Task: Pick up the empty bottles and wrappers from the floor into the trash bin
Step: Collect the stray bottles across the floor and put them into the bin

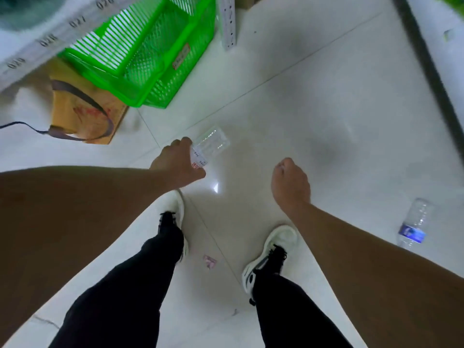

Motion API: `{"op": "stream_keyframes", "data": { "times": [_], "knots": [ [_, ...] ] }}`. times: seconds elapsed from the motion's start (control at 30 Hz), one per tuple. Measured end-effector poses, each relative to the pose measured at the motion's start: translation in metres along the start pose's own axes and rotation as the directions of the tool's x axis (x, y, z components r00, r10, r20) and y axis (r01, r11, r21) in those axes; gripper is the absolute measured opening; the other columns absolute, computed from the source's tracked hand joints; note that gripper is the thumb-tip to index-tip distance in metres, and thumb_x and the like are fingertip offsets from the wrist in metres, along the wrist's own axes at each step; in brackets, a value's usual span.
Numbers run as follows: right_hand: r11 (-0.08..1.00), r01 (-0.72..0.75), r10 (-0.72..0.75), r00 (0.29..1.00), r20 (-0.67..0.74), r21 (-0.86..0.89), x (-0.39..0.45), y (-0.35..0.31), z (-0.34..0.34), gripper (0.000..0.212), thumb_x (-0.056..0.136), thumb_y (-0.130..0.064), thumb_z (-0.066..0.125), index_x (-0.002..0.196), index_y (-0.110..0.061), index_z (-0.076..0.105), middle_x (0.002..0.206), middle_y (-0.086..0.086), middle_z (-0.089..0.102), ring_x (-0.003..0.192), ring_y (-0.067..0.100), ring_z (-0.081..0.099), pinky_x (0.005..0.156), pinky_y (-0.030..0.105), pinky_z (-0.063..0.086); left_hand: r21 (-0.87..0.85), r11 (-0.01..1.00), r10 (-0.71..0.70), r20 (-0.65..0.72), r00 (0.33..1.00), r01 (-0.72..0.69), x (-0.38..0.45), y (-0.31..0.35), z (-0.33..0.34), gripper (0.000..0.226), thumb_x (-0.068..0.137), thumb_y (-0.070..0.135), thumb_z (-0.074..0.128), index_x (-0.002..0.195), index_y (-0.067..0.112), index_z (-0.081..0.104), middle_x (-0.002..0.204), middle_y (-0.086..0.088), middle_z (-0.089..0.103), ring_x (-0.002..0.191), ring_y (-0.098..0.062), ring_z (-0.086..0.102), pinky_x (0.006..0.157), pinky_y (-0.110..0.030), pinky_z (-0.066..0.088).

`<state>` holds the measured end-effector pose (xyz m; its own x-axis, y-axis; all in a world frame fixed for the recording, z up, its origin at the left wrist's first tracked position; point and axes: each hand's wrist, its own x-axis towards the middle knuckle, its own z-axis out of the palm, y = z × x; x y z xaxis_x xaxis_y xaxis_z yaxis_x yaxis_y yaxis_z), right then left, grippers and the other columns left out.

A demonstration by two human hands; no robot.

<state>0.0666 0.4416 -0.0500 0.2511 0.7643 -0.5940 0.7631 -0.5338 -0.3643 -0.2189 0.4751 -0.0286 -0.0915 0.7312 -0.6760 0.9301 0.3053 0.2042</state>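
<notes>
My left hand (179,163) is closed around a clear empty plastic bottle with a white and red label (209,146), held above the white tiled floor. My right hand (291,183) hangs beside it with the fingers curled in and nothing in them. A second clear bottle with a blue label (414,226) lies on the floor at the right. A small pink wrapper (209,261) lies on the tiles between my two feet. No trash bin is in view.
Green plastic crates (150,51) are stacked at the upper left beside a cardboard box (82,111) with a strap and a cable. A numbered shelf edge (47,41) runs above them, next to a white upright (228,23). A dark strip (426,64) borders the right.
</notes>
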Motion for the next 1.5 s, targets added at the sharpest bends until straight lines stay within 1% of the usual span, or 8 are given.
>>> {"op": "stream_keyframes", "data": {
  "times": [0.2, 0.63, 0.87, 1.0, 1.17, 1.3, 1.4, 1.5],
  "knots": [
    [0.998, 0.036, -0.04, 0.995, 0.087, 0.048, -0.05, -0.008, -0.081, 0.033, 0.082, -0.053, 0.064, 0.105, -0.03, 0.059, 0.109, 0.002, 0.065, 0.097, 0.027, 0.063, 0.081, 0.037, 0.049, -0.084, 0.994, -0.067, 0.023, 0.998, 0.068, -0.074, 0.032, -0.037, 0.069, 0.07, 0.049, 0.077, 0.128, 0.022, 0.05, 0.119, -0.004, 0.057, 0.114, -0.035, 0.058, 0.092, -0.043, 0.051],
    [0.988, 0.153, -0.144, 0.966, 0.215, -0.027, -0.138, 0.054, -0.155, 0.04, 0.076, -0.057, 0.071, 0.105, -0.036, 0.055, 0.108, -0.005, 0.059, 0.095, 0.016, 0.058, 0.079, 0.032, 0.042, -0.254, 0.955, -0.154, 0.02, 0.988, 0.154, -0.175, 0.039, -0.019, 0.069, 0.061, 0.061, 0.073, 0.115, 0.026, 0.05, 0.103, 0.0, 0.059, 0.092, -0.026, 0.063, 0.071, -0.037, 0.044],
    [0.995, 0.077, -0.064, 0.977, 0.202, -0.059, -0.176, 0.08, -0.121, 0.039, 0.077, -0.056, 0.076, 0.104, -0.036, 0.056, 0.107, -0.006, 0.061, 0.091, 0.015, 0.058, 0.076, 0.031, 0.042, -0.331, 0.933, -0.136, 0.031, 0.99, 0.139, -0.188, 0.006, 0.009, 0.07, 0.061, 0.061, 0.075, 0.117, 0.026, 0.052, 0.106, 0.002, 0.062, 0.094, -0.023, 0.066, 0.075, -0.037, 0.053],
    [0.998, 0.038, -0.027, 0.969, 0.245, -0.041, -0.211, 0.073, -0.086, 0.034, 0.078, -0.049, 0.08, 0.102, -0.034, 0.06, 0.106, -0.011, 0.065, 0.085, 0.006, 0.06, 0.063, 0.023, 0.042, -0.378, 0.916, -0.131, 0.044, 0.99, 0.137, -0.222, -0.033, 0.025, 0.065, 0.06, 0.063, 0.075, 0.113, 0.033, 0.053, 0.105, 0.008, 0.062, 0.09, -0.017, 0.069, 0.064, -0.033, 0.054],
    [0.999, 0.038, -0.047, 0.96, 0.275, 0.038, -0.275, 0.055, -0.044, 0.03, 0.077, -0.044, 0.082, 0.096, -0.036, 0.061, 0.112, -0.013, 0.065, 0.086, -0.005, 0.059, 0.067, 0.018, 0.042, -0.391, 0.901, -0.17, 0.074, 0.983, 0.186, -0.29, -0.104, 0.04, 0.06, 0.063, 0.061, 0.074, 0.112, 0.036, 0.051, 0.105, 0.009, 0.06, 0.094, -0.017, 0.066, 0.056, -0.03, 0.047],
    [0.995, 0.054, -0.076, 0.951, 0.3, 0.081, -0.319, 0.033, -0.015, 0.037, 0.077, -0.047, 0.083, 0.104, -0.033, 0.062, 0.116, -0.007, 0.064, 0.1, 0.012, 0.064, 0.078, 0.031, 0.05, -0.372, 0.898, -0.222, 0.078, 0.972, 0.235, -0.336, -0.149, 0.051, 0.063, 0.064, 0.06, 0.075, 0.116, 0.034, 0.051, 0.107, 0.005, 0.06, 0.092, -0.016, 0.063, 0.051, -0.029, 0.043],
    [0.995, 0.082, -0.094, 0.936, 0.34, 0.049, -0.342, 0.029, 0.002, 0.043, 0.077, -0.053, 0.082, 0.108, -0.033, 0.06, 0.115, -0.009, 0.062, 0.097, 0.007, 0.061, 0.072, 0.028, 0.045, -0.406, 0.873, -0.251, 0.097, 0.963, 0.269, -0.361, -0.164, 0.063, 0.064, 0.064, 0.061, 0.076, 0.116, 0.034, 0.05, 0.108, 0.005, 0.061, 0.092, -0.018, 0.064, 0.055, -0.029, 0.047],
    [0.986, 0.162, -0.14, 0.911, 0.388, -0.025, -0.356, 0.033, 0.02, 0.046, 0.077, -0.055, 0.082, 0.11, -0.032, 0.06, 0.118, -0.006, 0.062, 0.104, 0.016, 0.06, 0.08, 0.031, 0.043, -0.438, 0.846, -0.283, 0.112, 0.953, 0.303, -0.384, -0.173, 0.08, 0.063, 0.062, 0.062, 0.074, 0.114, 0.035, 0.051, 0.105, 0.005, 0.063, 0.09, -0.019, 0.068, 0.057, -0.034, 0.056]
  ]
}}
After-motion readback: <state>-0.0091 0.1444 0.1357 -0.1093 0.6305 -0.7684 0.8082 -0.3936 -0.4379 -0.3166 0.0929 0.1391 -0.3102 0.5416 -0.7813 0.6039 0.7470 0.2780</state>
